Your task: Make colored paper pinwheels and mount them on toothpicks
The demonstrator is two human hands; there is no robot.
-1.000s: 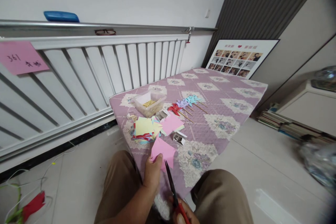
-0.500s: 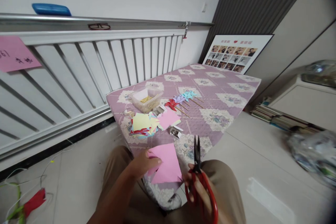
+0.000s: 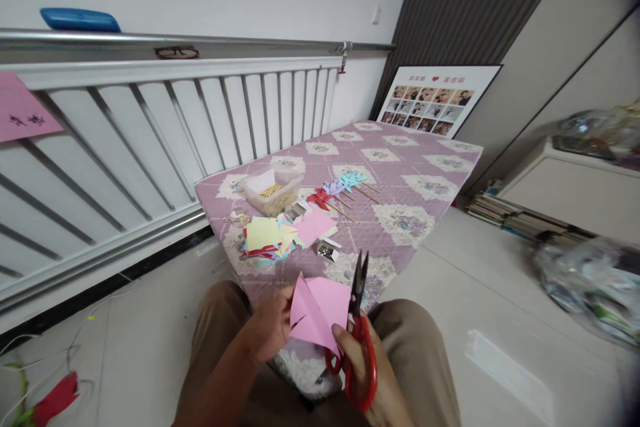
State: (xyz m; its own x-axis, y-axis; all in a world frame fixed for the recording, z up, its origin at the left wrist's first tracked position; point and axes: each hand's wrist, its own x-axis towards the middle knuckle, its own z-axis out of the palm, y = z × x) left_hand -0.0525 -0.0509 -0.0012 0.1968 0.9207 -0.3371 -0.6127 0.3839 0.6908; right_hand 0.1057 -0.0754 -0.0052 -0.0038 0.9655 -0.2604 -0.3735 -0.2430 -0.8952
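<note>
My left hand [image 3: 267, 330] pinches a pink paper square [image 3: 317, 310] with cuts in it, held over my lap. My right hand [image 3: 357, 363] grips red-handled scissors [image 3: 358, 333], blades pointing up and nearly closed beside the paper's right edge; its thumb also touches the paper's lower corner. Ahead on the purple quilted table [image 3: 425, 167] lie a stack of coloured paper squares [image 3: 273, 237], a row of finished paper pinwheels on sticks [image 3: 337, 190] and a clear box of sticks [image 3: 273, 190].
A small metal clip box [image 3: 326, 251] lies near the table's front edge. A white slatted rail [image 3: 150, 127] runs along the left. A photo board [image 3: 433, 103] leans at the back. Books [image 3: 520, 220] and a plastic bag [image 3: 590, 280] are on the right floor.
The scissors came up from my lap to the paper's right edge. My left hand drew the pink paper off the table toward me and turned it. The view shifted slightly right.
</note>
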